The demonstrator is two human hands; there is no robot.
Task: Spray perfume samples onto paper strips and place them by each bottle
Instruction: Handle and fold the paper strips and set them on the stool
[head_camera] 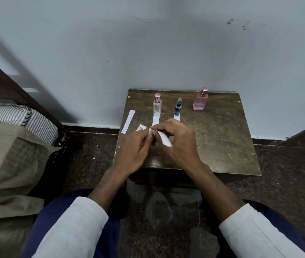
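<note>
Three perfume bottles stand at the back of a small brown table (222, 146): a clear bottle with a pink cap (157, 106), a small dark blue bottle (177, 108) and a pink bottle (200, 100). A white strip (155, 120) lies in front of the clear bottle, and another strip (177, 117) lies in front of the blue one. My left hand (133, 148) and my right hand (179, 142) meet over the table's middle, both pinching a bent white paper strip (163, 139). A long loose strip (128, 121) and a small paper piece (140, 127) lie to the left.
The table stands against a pale wall (148, 53) on a dark speckled floor (92, 155). A bed with a striped mattress (17, 116) and beige cover sits at the left, with a dark wooden frame (17, 90). My knees in blue trousers are below.
</note>
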